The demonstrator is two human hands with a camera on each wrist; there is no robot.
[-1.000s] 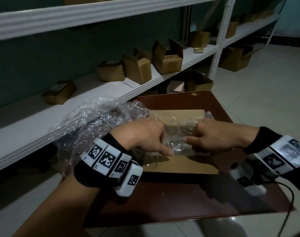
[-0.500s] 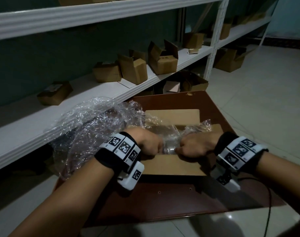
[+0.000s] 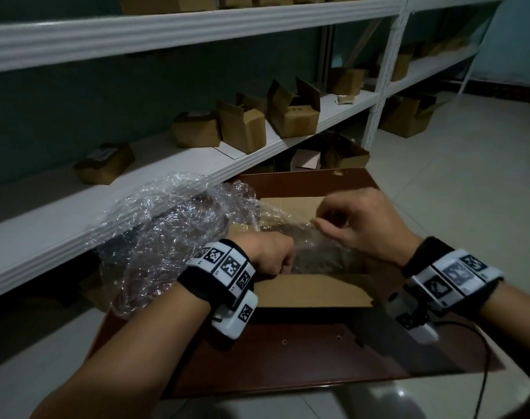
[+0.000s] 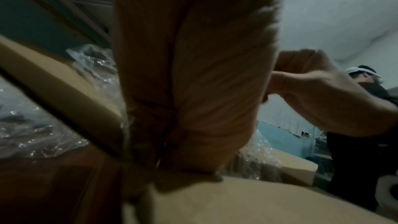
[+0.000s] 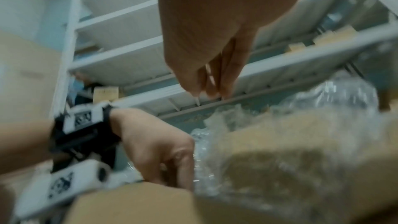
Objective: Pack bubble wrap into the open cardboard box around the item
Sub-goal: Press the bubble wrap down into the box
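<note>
An open cardboard box (image 3: 312, 290) sits on a brown table (image 3: 288, 367). Clear bubble wrap (image 3: 167, 231) lies heaped at the table's left and runs over the box's left side into its opening. My left hand (image 3: 273, 255) is at the near-left corner of the box, fingers curled down into the wrap. My right hand (image 3: 363, 225) hovers just above the wrap in the middle of the box and holds nothing. In the right wrist view its fingers (image 5: 215, 81) hang straight, close together. The item is hidden under the wrap.
White shelves (image 3: 136, 182) run along the left, close to the table, carrying several small cardboard boxes (image 3: 242, 128). More boxes stand on the floor under the shelf (image 3: 345, 155). Tiled floor (image 3: 469, 192) lies to the right. A black cable (image 3: 484, 367) trails off my right wrist.
My right hand has let go of the wrap and lifted up and away from the box's near edge. My left hand stays pressed into the wrap at the near-left corner.
</note>
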